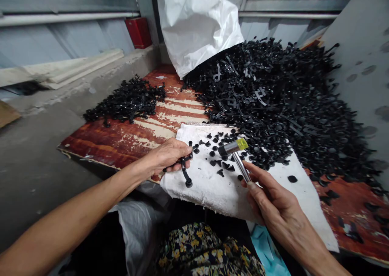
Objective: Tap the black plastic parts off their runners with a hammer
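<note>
The left hand has a thin black piece, with its fingers and thumb curled in close, so that grip has only a small gap, filled by the piece. The piece is just over the left side of the white cloth, with one round end hanging toward the near edge. It looks light and a bit bendy, like rubber or soft plastic, but I can't tell for sure. The flat middle strip seems the best place to pinch it, as the round ends may roll or slip. The right hand has its thumb and fingers wrapped around the handle of a little hammer; that grip is closed in on the shiny stick. The hammer head is up over the cloth, with its yellow end to the right and its dark end to the left. It is likely hard and heavier at the top, and the smooth handle could be slippery, so low on the handle is a good place to hold. Small black bits lie between the hands. Farther off, on the red tabletop, sit a big black pile at right and a smaller pile at left.
</note>
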